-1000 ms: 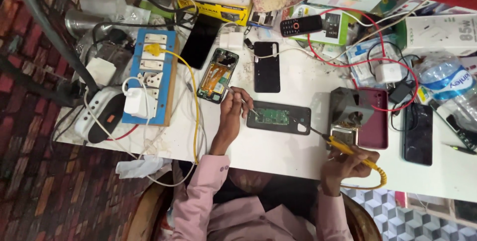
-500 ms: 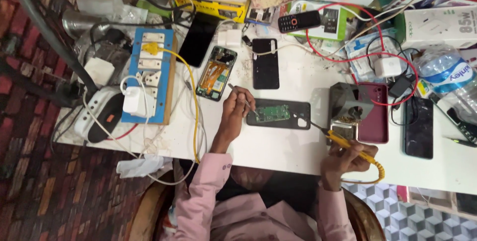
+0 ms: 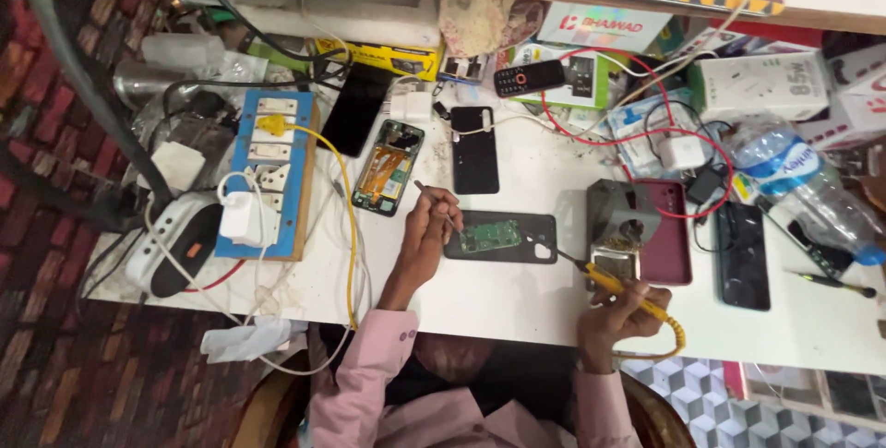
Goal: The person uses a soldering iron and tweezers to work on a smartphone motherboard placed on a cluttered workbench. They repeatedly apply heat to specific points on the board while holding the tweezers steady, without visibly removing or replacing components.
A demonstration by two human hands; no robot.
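below, on a white workbench (image 3: 517, 296), seen from overhead. left hand (image 3: 426, 231) resting at the left end of a dark opened phone (image 3: 503, 237), fingers curled narrowly around a thin stick-like tool (image 3: 434, 201) that slants up and to the left. inside the phone's dark shell, a green circuit board (image 3: 490, 236), sitting toward the left half of the tray-like body. right hand (image 3: 620, 317) closed around the yellow handle of a soldering iron (image 3: 616, 286), fingers wrapped tight, metal tip pointing up-left toward the right end of the phone; touching or just short of it, cannot tell. coiled yellow cord (image 3: 678, 337) trailing from the handle past the wrist. pink sleeves on both arms.

just right of the phone, a grey metal iron stand (image 3: 623, 217) with a small square tin (image 3: 616, 263) at its foot, brownish matter inside, too small to make out. behind the stand, a maroon phone case (image 3: 672, 236). further right, a black phone (image 3: 743, 254) lying flat, and a clear plastic bottle (image 3: 794, 185) on its side; contents not clear.

up-left of the left hand, a second opened phone (image 3: 388, 169), green frame, orange and metallic parts inside. beside that, a black phone back (image 3: 476, 150). at the far left, a blue power board (image 3: 269, 180) with white sockets, a white adapter and a yellow cable (image 3: 346, 217) plugged in. along the back edge, cardboard boxes (image 3: 761, 83), lids shut, and a small keypad phone (image 3: 529, 77) among red and white wires.
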